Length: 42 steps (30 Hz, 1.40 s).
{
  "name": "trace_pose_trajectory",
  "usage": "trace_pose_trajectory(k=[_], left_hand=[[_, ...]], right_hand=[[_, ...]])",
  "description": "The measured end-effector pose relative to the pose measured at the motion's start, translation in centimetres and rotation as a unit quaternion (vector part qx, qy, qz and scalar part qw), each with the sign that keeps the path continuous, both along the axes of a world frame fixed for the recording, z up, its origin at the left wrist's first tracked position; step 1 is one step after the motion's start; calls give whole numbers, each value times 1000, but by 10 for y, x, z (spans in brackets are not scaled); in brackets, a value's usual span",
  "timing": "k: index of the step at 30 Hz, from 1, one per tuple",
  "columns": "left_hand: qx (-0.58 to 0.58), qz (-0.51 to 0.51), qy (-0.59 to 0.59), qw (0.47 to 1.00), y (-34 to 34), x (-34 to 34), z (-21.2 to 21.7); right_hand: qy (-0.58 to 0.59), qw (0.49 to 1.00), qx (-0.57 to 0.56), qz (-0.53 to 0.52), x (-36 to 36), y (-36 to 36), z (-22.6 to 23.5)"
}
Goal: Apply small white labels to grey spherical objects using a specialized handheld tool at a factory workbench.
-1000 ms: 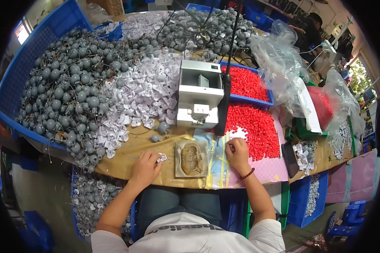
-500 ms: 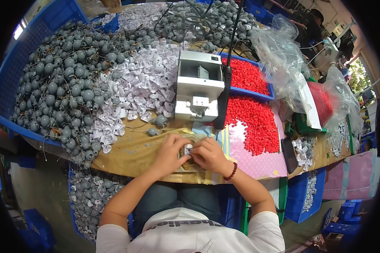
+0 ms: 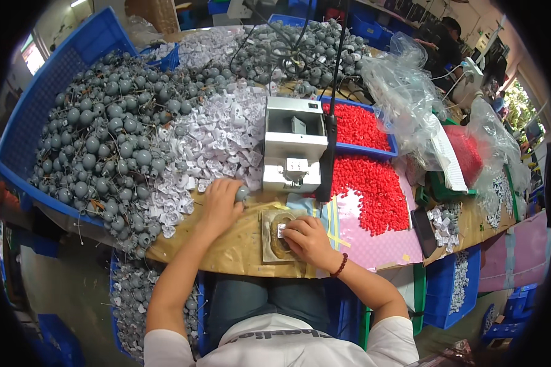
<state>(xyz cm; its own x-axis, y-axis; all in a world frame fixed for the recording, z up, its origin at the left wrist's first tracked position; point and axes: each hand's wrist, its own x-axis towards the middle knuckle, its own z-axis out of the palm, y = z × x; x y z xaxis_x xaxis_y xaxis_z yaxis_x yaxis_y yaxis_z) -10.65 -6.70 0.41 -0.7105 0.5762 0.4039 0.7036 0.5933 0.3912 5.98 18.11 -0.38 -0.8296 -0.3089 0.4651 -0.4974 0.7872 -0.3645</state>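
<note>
My left hand (image 3: pixel 221 205) lies on the brown table cover with fingers curled down; what is under them is hidden. A grey ball-shaped part (image 3: pixel 242 193) shows beside its fingertips. At the table's front, my right hand (image 3: pixel 308 240) has its fingers closed at a small white plastic piece (image 3: pixel 281 230). That piece sits in the rounded hollow of a square block (image 3: pixel 269 253). Behind the block stands a silver-grey machine (image 3: pixel 294 145) with a small white fixture (image 3: pixel 297 166) at its front.
Grey ball-shaped parts with wires (image 3: pixel 98 140) heap up left, beside a blue crate (image 3: pixel 18 134). White plastic pieces (image 3: pixel 220 131) pile next to them. Red parts (image 3: pixel 373 189) lie on the right, with more in a blue tray (image 3: pixel 393 153). Clear plastic bags (image 3: pixel 398 85) stand behind.
My left hand has left the block and moved up and left to where a grey ball lay, now covered. My right hand stays at the white piece. The view has shifted slightly.
</note>
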Motion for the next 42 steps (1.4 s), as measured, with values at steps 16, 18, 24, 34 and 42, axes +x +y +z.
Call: trace_pose_trajectory(k=[16,18,24,34,42], left_hand=[[232,-7,-336,913,12,136,49],[250,1,-354,901,21,144,30],[225,40,-329,916,36,149,9],[134,54,-231,962,44,130,2],[102,5,-183,978,41,112,5]], right_hand=[[-427,763,-477,88,2,-9,69],[-448,767,-455,64,4,6,51],[-201,969,-142,-7,4,5,37],[9,993,110,52,-17,3,27],[-10,965,223,139,-20,9,42]])
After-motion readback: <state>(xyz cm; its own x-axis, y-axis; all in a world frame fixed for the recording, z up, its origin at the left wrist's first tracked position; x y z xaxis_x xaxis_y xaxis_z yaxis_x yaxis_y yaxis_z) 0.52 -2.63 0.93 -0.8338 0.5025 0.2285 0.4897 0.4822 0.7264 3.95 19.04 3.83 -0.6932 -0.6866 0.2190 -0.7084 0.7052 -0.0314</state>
